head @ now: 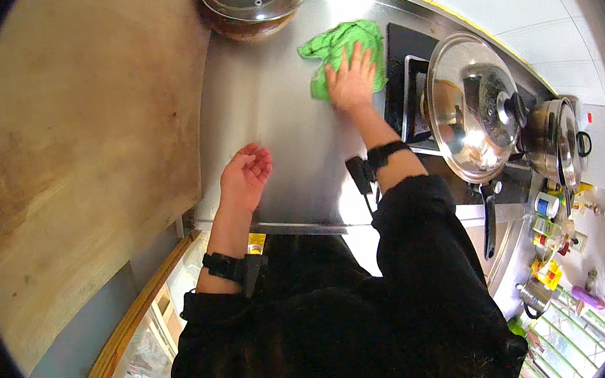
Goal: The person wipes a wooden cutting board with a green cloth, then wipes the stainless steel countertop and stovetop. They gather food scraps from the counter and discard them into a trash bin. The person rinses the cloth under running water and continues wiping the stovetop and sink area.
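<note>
My right hand [352, 81] lies flat with spread fingers on a crumpled green cloth [355, 37], which rests on the stainless steel countertop [282, 113] beside the stove. Over the counter's near left part is my left hand [248, 175], palm turned up and fingers loosely curled, with nothing in it. Both wrists carry black strapped devices. Whether the left hand touches the steel cannot be told.
A lidded pot [253, 4] stands at the counter's far end. Right of the cloth, a pan with a domed glass lid [472, 108] and a steel pot [548, 138] sit on the gas stove [397, 60]. A stained panel [88, 129] borders the left.
</note>
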`<state>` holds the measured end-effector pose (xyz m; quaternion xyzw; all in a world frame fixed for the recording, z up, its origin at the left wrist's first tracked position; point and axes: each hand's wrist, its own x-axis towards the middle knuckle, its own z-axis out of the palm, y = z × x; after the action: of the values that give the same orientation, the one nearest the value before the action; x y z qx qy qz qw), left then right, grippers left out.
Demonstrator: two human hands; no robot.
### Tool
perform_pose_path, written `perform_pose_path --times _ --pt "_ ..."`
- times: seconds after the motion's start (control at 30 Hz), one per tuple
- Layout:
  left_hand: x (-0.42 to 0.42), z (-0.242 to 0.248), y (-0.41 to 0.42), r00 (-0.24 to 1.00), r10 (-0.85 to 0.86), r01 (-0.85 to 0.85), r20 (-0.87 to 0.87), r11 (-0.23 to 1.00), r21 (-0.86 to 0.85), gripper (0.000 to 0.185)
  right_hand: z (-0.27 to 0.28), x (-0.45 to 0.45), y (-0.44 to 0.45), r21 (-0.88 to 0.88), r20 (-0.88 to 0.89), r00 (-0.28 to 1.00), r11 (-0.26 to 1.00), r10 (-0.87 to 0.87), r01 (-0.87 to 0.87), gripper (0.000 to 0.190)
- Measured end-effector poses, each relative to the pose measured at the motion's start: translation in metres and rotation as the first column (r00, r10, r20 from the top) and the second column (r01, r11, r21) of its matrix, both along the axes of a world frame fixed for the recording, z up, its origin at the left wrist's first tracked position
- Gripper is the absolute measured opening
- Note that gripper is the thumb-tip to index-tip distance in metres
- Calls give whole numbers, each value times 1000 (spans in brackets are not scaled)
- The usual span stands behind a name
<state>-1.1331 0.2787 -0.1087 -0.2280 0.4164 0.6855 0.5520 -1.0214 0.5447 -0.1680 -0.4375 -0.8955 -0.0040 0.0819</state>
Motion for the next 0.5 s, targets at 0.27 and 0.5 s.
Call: perform_pose_path --times 0.27,0.5 --pt "12 -2 30 997 -69 68 28 997 43 27 62 133 -173 -423 42 940 858 340 -291 72" --pt "20 -7 34 995 -70 67 71 997 39 26 69 155 -187 -451 240 938 884 250 -120 73"
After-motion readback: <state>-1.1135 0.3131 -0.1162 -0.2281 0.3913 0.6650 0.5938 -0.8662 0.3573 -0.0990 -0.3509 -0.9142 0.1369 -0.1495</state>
